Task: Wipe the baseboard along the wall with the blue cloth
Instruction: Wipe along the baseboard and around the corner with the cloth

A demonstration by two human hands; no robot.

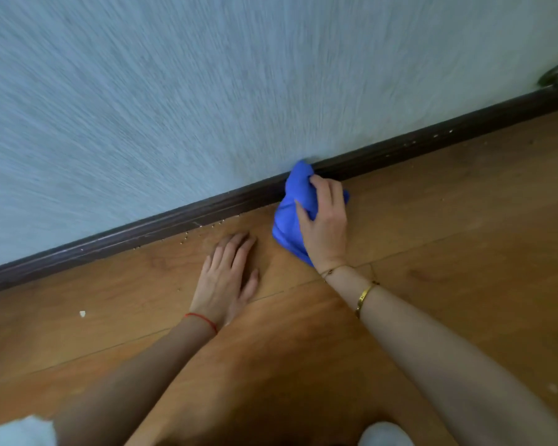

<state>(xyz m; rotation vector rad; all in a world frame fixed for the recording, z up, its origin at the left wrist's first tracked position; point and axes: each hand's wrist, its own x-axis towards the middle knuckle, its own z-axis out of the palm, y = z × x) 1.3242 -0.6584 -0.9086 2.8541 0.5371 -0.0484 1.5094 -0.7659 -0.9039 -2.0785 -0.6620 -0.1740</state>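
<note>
We have the blue cloth bunched in our right hand, fingers curled round its upper folds, its far tip pressed against the dark baseboard where wall meets floor. Our left hand lies flat on the floor just to the left, fingers straight, holding nothing.

The cloth looks soft, light and limp, so we judge it best gripped as a wad near the working tip; loose tails hang toward us. The baseboard is stiff and fixed, its long axis running from near left up to far right. The cloth's length runs across that line, toward the wall. Crumbs lie along the baseboard's foot.
</note>
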